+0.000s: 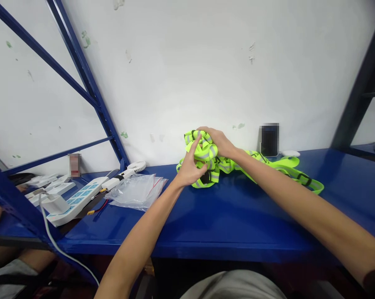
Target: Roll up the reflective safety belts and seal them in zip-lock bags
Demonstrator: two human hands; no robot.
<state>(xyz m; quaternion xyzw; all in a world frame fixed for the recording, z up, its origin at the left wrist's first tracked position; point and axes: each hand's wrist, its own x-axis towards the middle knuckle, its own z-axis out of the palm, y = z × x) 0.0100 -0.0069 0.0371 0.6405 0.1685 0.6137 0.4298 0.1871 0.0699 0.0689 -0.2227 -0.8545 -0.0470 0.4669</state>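
Note:
A bundle of neon-yellow reflective straps (pixel 206 153) with grey stripes and black fittings is raised at the back of the blue table. My left hand (pixel 189 168) grips its near left side, thumb and fingers spread around the folds. Behind the top and right side, my right hand (pixel 220 140) is closed around it, with some fingertips hidden by the webbing. More of the yellow strapping (pixel 295 171) trails to the right along the tabletop, passing behind my right forearm and showing black buckles.
Clear plastic zip bags (pixel 140 192) lie left of my left forearm. Near them are a white power strip (pixel 81 201), a small white fan (pixel 136 167) and a blue metal frame post (pixel 108 124). A dark-screened device (pixel 270 141) leans against the wall. Part of another person shows far left.

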